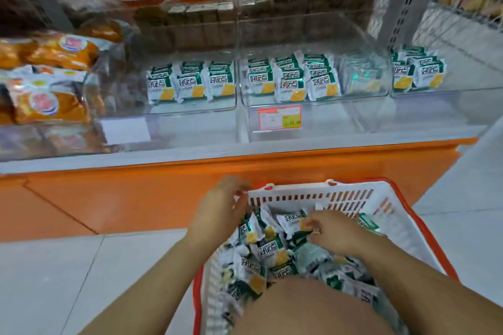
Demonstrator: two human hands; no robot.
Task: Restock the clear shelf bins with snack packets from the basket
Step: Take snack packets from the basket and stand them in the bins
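Note:
A white basket (307, 193) with a red rim stands on the floor before the shelf, heaped with green-and-white snack packets (269, 250). My left hand (220, 207) grips the basket's far left corner. My right hand (332, 231) reaches into the heap, its fingers curled round a packet (295, 219) near the top. On the shelf, clear bins (190, 117) hold rows of the same packets: a left row (190, 84), a middle row (291, 80) and a right row (419, 71). My knee hides the basket's near part.
An orange shelf base (163, 193) runs across in front of the basket. Orange bagged snacks (51, 76) fill the bin at left. A red price label (279, 117) sits on the middle bin's front. Grey floor tiles (81, 280) lie to the left.

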